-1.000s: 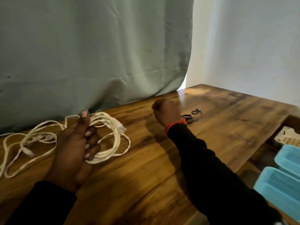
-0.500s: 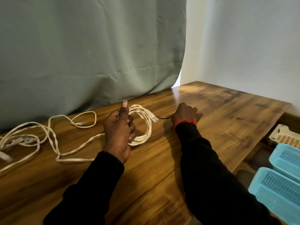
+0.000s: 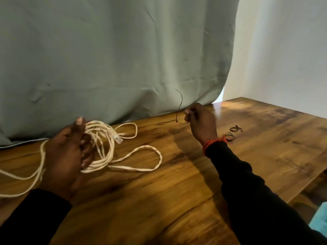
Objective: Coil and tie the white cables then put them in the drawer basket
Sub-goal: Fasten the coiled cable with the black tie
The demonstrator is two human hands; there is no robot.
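My left hand (image 3: 68,154) grips a coil of white cable (image 3: 104,149) just above the wooden table (image 3: 177,183), thumb up over the loops. A plug end (image 3: 116,137) sticks out of the coil. Loose loops of the same cable trail to the right (image 3: 150,156) and off the left edge. My right hand (image 3: 201,121) is raised over the table and pinches a thin black twist tie (image 3: 179,110), whose free end curls upward. The drawer basket shows only as a blue corner (image 3: 320,216) at the lower right.
More black twist ties (image 3: 232,133) lie on the table just right of my right wrist. A grey-green curtain (image 3: 115,59) hangs along the table's back edge. A white wall stands at the right. The table's right edge drops off near the blue basket.
My right hand has lifted off the table with a black tie pinched in it. My left hand with the coil has moved back to the left, and the view has shifted left.
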